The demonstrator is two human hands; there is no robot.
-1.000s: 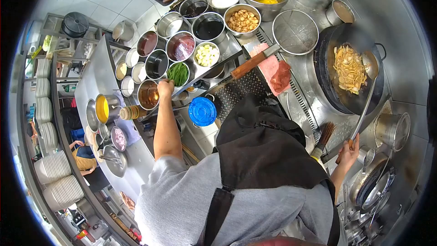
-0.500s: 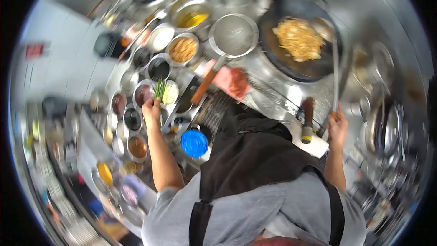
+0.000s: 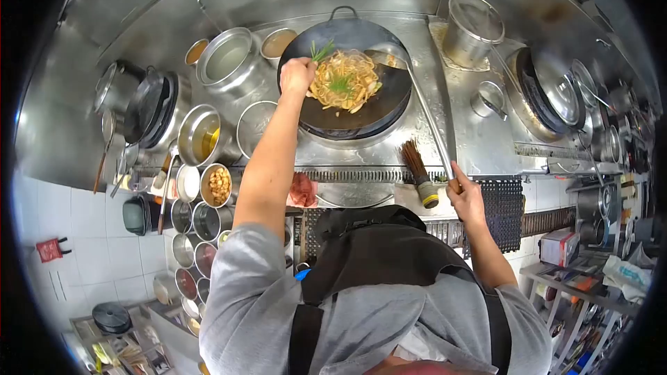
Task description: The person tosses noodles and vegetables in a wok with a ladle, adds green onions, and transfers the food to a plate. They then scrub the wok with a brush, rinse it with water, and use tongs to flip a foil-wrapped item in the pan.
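My left hand (image 3: 298, 76) is over the left side of the wok (image 3: 368, 114), closed on some cut green chives (image 3: 322, 50) that stick out past its fingers. Fried noodles (image 3: 356, 76) lie in the wok, with a small heap of the same greens on top. My right hand (image 3: 465, 198) is wrapped round the end of a long-handled ladle (image 3: 431, 119). The ladle's bowl rests inside the wok at the upper right, beside the noodles.
A bristle brush (image 3: 419, 173) lies at the stove's front edge, near a red cloth (image 3: 303, 190). Left of the wok stand a pot of yellow oil (image 3: 206, 137) and a bowl of brown pieces (image 3: 217, 186). A strainer pot (image 3: 474, 26) stands at the right.
My left hand has moved from the ingredient bowls to above the wok, carrying chives. Greens now lie on the noodles. My right hand keeps the ladle; the view has turned toward the wok.
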